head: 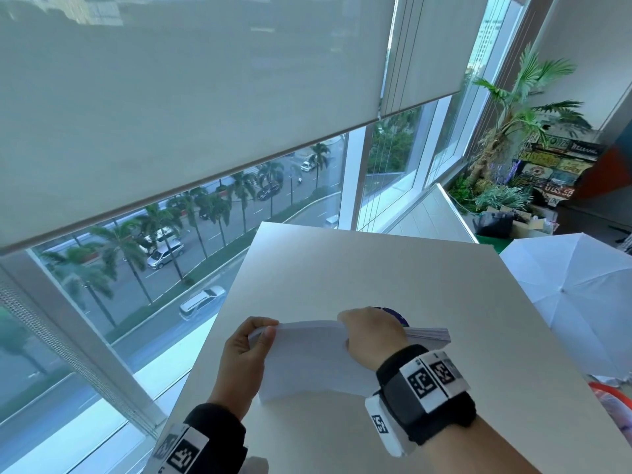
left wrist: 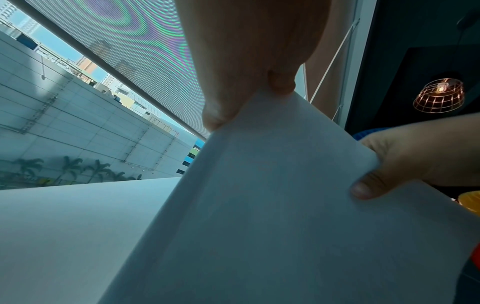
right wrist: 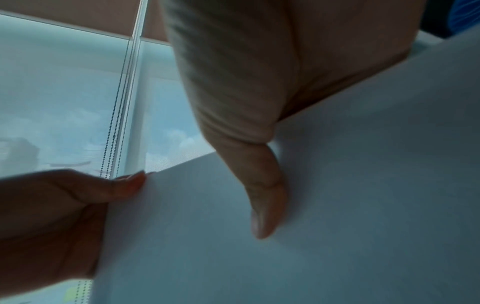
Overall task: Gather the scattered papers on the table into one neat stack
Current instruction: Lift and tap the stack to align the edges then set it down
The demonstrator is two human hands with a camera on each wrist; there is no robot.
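I hold a stack of white papers [head: 307, 357] upright on its lower edge on the white table [head: 376, 268], near the front middle. My left hand [head: 249, 343] grips the stack's upper left corner, thumb on the near face. My right hand [head: 369, 331] grips the top edge further right, thumb pressed on the near sheet [right wrist: 337, 205]. The sheets bow slightly, and their edges fan out past the right hand [head: 431, 335]. The left wrist view shows the paper [left wrist: 259, 205] pinched by my left hand [left wrist: 228, 107], with the right hand [left wrist: 405, 162] on its far edge.
A dark round object [head: 393, 314] peeks out behind the right hand on the table. A white umbrella [head: 574, 302] lies open off the table's right edge, beside an orange item [head: 612, 395]. Windows with roller blinds [head: 188, 97] run along the left and far sides. Plants [head: 513, 131] stand at the far right.
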